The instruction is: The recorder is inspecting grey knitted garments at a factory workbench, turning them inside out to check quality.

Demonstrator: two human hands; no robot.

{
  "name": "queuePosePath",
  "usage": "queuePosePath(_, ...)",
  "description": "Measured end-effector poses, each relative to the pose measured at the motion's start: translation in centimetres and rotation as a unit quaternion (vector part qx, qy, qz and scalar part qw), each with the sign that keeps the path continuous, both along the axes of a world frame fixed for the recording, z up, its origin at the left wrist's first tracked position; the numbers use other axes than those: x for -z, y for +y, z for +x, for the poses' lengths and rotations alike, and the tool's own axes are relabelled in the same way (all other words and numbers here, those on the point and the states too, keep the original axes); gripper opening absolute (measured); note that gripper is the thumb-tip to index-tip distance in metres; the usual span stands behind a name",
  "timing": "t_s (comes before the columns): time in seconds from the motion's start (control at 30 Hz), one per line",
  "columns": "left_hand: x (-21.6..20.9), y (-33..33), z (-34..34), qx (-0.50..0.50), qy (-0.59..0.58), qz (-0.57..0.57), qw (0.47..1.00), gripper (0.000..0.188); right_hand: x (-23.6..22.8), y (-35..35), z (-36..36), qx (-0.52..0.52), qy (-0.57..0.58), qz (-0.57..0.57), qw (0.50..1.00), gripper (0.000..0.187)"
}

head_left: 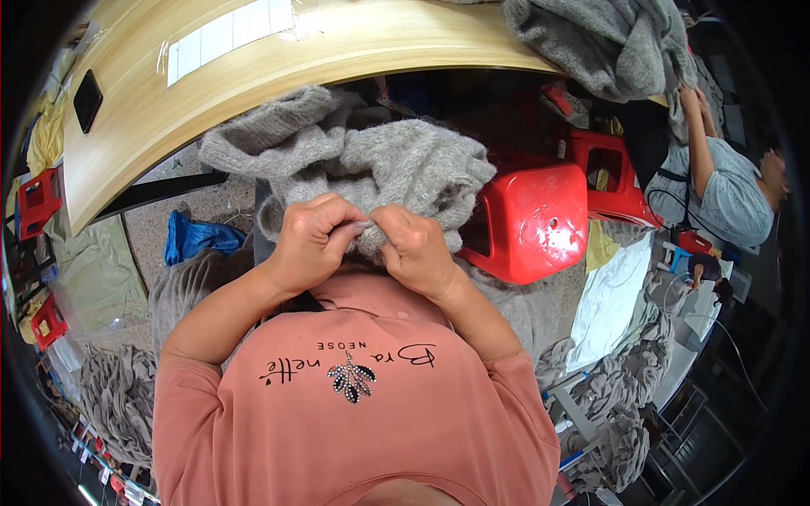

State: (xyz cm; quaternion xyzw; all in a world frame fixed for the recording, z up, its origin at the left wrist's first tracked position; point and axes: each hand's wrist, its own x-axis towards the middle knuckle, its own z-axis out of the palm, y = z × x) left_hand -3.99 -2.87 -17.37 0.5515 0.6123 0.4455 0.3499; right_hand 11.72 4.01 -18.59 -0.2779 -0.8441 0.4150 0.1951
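Note:
A fuzzy grey knitted garment (405, 156) lies bunched across my lap, just below the table's near edge. My left hand (316, 238) pinches a bit of the knit, thumb against curled fingers. Close beside it, my right hand (413, 249) is closed on the same garment, its fingers bent into the fabric. Both hands nearly meet at one small spot of the knit. Whether a needle or thread is between the fingertips is too small to make out.
A wooden table (439, 42) bears a black phone (88, 101) and paper strips (229, 38). A red stool (540, 223) stands at my right. Further right, another person (717, 181) handles a grey knit (603, 46). A blue bag (198, 236) and grey knit heaps (118, 396) lie around.

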Motion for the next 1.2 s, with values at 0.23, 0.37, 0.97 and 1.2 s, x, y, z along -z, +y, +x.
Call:
queuePosePath(0.23,0.4,0.4,0.7,-0.042,0.043,0.062,0.996,0.009,0.7,-0.9,-0.4,0.054,0.036,0.068,0.996,0.03)
queuePosePath(0.37,0.7,1.0,1.3,-0.099,-0.024,0.011,0.995,0.007,1.5,-0.8,-0.9,0.084,0.023,0.201,0.976,0.026)
queuePosePath(0.97,2.6,1.3,1.9,-0.214,-0.052,0.026,0.975,0.005,2.7,0.5,-2.6,0.082,0.04,0.226,0.97,0.021)
queuePosePath(1.2,1.4,0.5,2.4,-0.178,0.002,0.07,0.981,0.008,1.2,0.7,-2.8,0.118,0.078,0.213,0.967,0.018)
